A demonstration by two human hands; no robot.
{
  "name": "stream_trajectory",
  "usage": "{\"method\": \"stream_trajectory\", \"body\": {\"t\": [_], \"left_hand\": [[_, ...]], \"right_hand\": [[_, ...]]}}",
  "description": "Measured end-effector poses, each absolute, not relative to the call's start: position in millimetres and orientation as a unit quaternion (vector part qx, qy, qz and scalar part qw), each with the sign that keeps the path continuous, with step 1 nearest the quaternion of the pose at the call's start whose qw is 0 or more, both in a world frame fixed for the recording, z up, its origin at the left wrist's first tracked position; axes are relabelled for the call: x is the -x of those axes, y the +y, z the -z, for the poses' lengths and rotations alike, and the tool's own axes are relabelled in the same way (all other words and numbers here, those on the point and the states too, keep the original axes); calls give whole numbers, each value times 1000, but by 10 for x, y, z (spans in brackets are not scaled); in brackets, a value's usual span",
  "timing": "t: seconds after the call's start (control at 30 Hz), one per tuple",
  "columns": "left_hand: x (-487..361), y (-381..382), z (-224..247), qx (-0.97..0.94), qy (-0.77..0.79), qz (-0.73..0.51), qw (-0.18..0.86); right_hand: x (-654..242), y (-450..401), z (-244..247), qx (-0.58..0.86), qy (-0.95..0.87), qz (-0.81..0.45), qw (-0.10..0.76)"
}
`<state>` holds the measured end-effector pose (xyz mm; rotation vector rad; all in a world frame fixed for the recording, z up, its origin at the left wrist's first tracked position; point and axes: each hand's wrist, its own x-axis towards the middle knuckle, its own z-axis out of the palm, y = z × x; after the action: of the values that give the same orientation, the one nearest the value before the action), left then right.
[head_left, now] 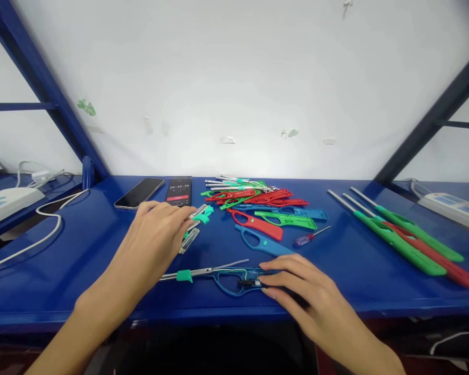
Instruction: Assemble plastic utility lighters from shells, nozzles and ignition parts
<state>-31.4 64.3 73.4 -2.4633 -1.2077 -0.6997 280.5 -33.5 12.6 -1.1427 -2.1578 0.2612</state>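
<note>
My left hand (156, 234) is closed, with thumb and fingers pinching a clear lighter fuel tank (198, 211) that has a teal piece on its end. Just below it lies another clear tank (189, 241). At the table's front, my right hand (300, 286) grips the end of an open blue lighter half-shell (229, 287). Its fingertips are beside a black and white igniter part (250, 284) inside the shell. A metal lighter tube (201, 272) with a teal collar extends left from the shell. A matching blue half-shell (260, 241) lies beyond the right hand.
Red, green and blue shells (271, 197) are piled with metal tubes at the back. A purple-handled screwdriver (305, 239) lies nearby. Several long lighters (406, 237) are on the right. A dark phone (139, 193) and a phone with a running timer (179, 190) lie back left.
</note>
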Motion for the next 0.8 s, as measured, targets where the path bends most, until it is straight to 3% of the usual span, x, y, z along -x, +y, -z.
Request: {"method": "stream_trajectory", "body": {"t": [0.3, 0.57, 0.8], "left_hand": [[-31, 237, -491, 918, -341, 197, 54], [26, 128, -538, 923, -351, 113, 109], [-22, 54, -554, 920, -324, 146, 167]], "right_hand": [[-2812, -342, -100, 444, -828, -104, 326], [-2808, -344, -129, 445, -828, -104, 325], [-2807, -343, -138, 447, -832, -90, 317]]}}
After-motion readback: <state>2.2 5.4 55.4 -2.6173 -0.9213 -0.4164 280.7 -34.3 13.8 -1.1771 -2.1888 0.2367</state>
